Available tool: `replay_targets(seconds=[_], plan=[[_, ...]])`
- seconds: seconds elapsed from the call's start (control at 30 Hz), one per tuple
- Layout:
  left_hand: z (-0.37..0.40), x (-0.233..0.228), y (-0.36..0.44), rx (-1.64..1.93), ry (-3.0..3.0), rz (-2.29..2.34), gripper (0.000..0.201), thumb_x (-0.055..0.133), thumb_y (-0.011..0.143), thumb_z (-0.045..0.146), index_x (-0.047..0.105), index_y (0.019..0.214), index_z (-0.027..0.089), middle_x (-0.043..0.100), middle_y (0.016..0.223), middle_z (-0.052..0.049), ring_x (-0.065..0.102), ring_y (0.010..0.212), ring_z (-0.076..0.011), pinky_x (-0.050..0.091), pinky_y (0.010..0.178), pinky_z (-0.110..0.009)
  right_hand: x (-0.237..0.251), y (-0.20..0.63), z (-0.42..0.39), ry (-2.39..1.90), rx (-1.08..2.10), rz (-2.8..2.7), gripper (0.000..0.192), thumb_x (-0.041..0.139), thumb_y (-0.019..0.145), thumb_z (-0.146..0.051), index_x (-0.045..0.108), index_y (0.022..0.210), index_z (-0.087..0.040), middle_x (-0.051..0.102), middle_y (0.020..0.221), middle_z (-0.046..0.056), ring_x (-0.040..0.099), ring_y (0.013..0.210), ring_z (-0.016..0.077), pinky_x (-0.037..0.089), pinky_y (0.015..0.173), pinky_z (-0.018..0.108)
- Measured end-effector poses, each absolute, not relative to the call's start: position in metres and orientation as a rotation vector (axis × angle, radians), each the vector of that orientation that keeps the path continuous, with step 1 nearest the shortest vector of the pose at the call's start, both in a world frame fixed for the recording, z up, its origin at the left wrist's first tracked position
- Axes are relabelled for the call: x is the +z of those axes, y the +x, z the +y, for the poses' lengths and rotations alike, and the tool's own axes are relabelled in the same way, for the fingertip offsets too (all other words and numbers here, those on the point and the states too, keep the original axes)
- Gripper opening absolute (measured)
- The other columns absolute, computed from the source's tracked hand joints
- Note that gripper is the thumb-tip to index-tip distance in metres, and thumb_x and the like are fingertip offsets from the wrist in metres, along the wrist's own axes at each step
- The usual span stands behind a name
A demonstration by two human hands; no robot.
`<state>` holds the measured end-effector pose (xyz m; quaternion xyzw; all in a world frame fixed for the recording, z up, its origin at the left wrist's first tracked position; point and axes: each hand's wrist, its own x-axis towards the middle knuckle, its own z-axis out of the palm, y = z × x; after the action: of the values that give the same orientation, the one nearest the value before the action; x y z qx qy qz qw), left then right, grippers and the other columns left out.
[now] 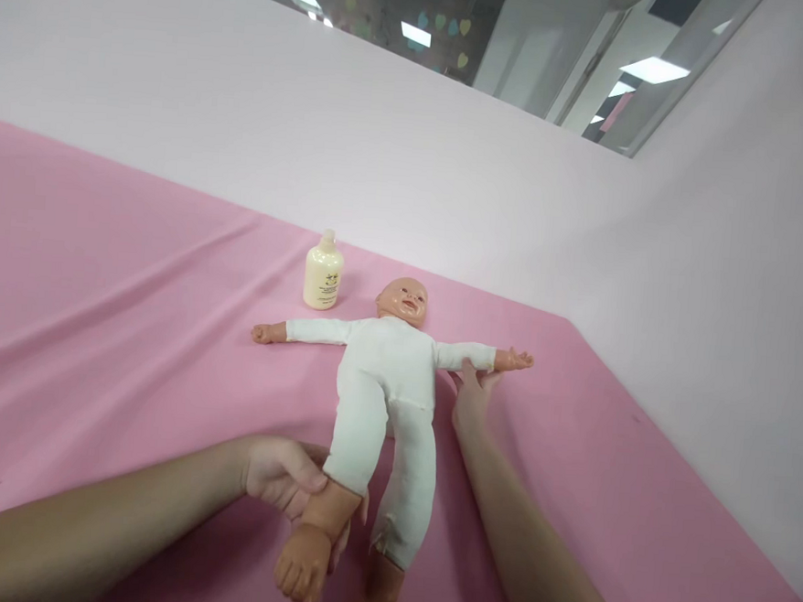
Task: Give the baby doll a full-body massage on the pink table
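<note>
A baby doll (pixel 386 382) in a white cloth body lies on its back on the pink sheet (pixel 99 298), arms spread wide, head toward the wall. My left hand (pixel 285 481) is closed around the doll's lower leg just above the plastic foot (pixel 300 564), lifting it slightly. My right hand (pixel 472 393) reaches up beside the torso and touches the doll's outstretched arm near the wrist; whether its fingers close on the arm is hidden. A small cream lotion bottle (pixel 324 274) stands upright just beyond the doll's other arm, next to the head.
The pink sheet covers the whole surface and meets pale pink walls (pixel 452 167) at the back and right. Above the walls, a window shows ceiling lights (pixel 655 69).
</note>
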<state>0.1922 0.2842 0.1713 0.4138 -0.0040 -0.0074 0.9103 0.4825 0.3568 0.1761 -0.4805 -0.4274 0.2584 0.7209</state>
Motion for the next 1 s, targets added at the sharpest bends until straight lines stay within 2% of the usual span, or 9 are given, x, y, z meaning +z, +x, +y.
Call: replay_targets(seconds=[0.17, 0.27, 0.37, 0.43, 0.53, 0.6, 0.8, 0.9, 1.0], plan=[[0.282, 0.177, 0.192, -0.067, 0.887, -0.003, 0.061, 0.069, 0.073, 0.056, 0.064, 0.115, 0.012, 0.070, 0.092, -0.014, 0.066, 0.097, -0.0362, 0.050, 0.079, -0.047, 0.173, 0.489, 0.361, -1.085, 0.673, -0.747, 0.099, 0.061, 0.083, -0.038, -0.008, 0.153, -0.044, 0.012, 0.165, 0.006, 0.049, 0.134, 0.0249, 0.056, 0.096, 0.048], [0.284, 0.175, 0.193, -0.028, 0.862, -0.050, 0.063, 0.068, 0.074, 0.061, 0.064, 0.113, 0.011, 0.070, 0.087, -0.013, 0.066, 0.090, -0.0336, 0.050, 0.075, -0.044, 0.177, 0.485, 0.358, -1.072, 0.605, -0.842, 0.092, 0.060, 0.087, -0.041, -0.003, 0.154, -0.045, 0.015, 0.165, 0.004, 0.045, 0.139, 0.0254, 0.055, 0.098, 0.049], [0.290, 0.168, 0.193, 0.100, 0.790, -0.081, 0.067, 0.060, 0.078, 0.067, 0.061, 0.114, 0.010, 0.067, 0.080, -0.010, 0.063, 0.072, -0.0259, 0.049, 0.066, -0.039, 0.182, 0.478, 0.350, -1.043, 0.487, -1.049, 0.082, 0.061, 0.089, -0.041, 0.013, 0.155, -0.042, 0.025, 0.163, 0.004, 0.042, 0.141, 0.0251, 0.047, 0.107, 0.048], [0.294, 0.164, 0.193, 0.220, 0.733, -0.054, 0.068, 0.054, 0.082, 0.069, 0.061, 0.112, 0.009, 0.063, 0.075, -0.006, 0.057, 0.061, -0.0198, 0.046, 0.058, -0.033, 0.183, 0.473, 0.345, -1.049, 0.420, -1.243, 0.071, 0.062, 0.089, -0.037, 0.029, 0.153, -0.035, 0.038, 0.157, 0.006, 0.044, 0.140, 0.0254, 0.041, 0.113, 0.048], [0.298, 0.162, 0.193, 0.332, 0.663, 0.064, 0.066, 0.051, 0.084, 0.069, 0.061, 0.106, 0.008, 0.056, 0.066, -0.003, 0.048, 0.051, -0.0141, 0.037, 0.048, -0.027, 0.181, 0.469, 0.341, -1.070, 0.324, -1.638, 0.045, 0.061, 0.089, -0.032, 0.058, 0.134, -0.030, 0.060, 0.137, 0.007, 0.052, 0.130, 0.0270, 0.039, 0.113, 0.052], [0.298, 0.163, 0.194, 0.342, 0.650, 0.131, 0.064, 0.051, 0.084, 0.068, 0.062, 0.102, 0.008, 0.053, 0.063, -0.002, 0.044, 0.050, -0.0129, 0.034, 0.046, -0.026, 0.179, 0.468, 0.342, -1.052, 0.238, -1.830, 0.035, 0.059, 0.089, -0.028, 0.066, 0.124, -0.032, 0.066, 0.129, 0.006, 0.054, 0.126, 0.0271, 0.040, 0.112, 0.053], [0.297, 0.165, 0.195, 0.330, 0.657, 0.157, 0.062, 0.055, 0.083, 0.066, 0.063, 0.103, 0.008, 0.054, 0.064, -0.002, 0.045, 0.052, -0.0130, 0.035, 0.047, -0.026, 0.175, 0.470, 0.344, -1.027, 0.156, -1.877, 0.036, 0.057, 0.090, -0.025, 0.066, 0.124, -0.033, 0.066, 0.128, 0.005, 0.055, 0.125, 0.0263, 0.042, 0.109, 0.052], [0.295, 0.165, 0.194, 0.268, 0.704, 0.074, 0.065, 0.055, 0.082, 0.068, 0.064, 0.107, 0.009, 0.061, 0.069, -0.005, 0.053, 0.055, -0.0162, 0.041, 0.051, -0.028, 0.175, 0.469, 0.342, -1.071, 0.258, -1.736, 0.037, 0.061, 0.088, -0.029, 0.065, 0.125, -0.030, 0.066, 0.129, 0.006, 0.055, 0.124, 0.0268, 0.041, 0.110, 0.052], [0.291, 0.168, 0.193, 0.094, 0.793, -0.003, 0.068, 0.063, 0.076, 0.067, 0.065, 0.112, 0.009, 0.068, 0.075, -0.008, 0.062, 0.063, -0.0221, 0.048, 0.059, -0.034, 0.178, 0.470, 0.343, -1.110, 0.415, -1.441, 0.047, 0.064, 0.085, -0.033, 0.058, 0.131, -0.025, 0.063, 0.132, 0.009, 0.056, 0.123, 0.0273, 0.042, 0.109, 0.049]])
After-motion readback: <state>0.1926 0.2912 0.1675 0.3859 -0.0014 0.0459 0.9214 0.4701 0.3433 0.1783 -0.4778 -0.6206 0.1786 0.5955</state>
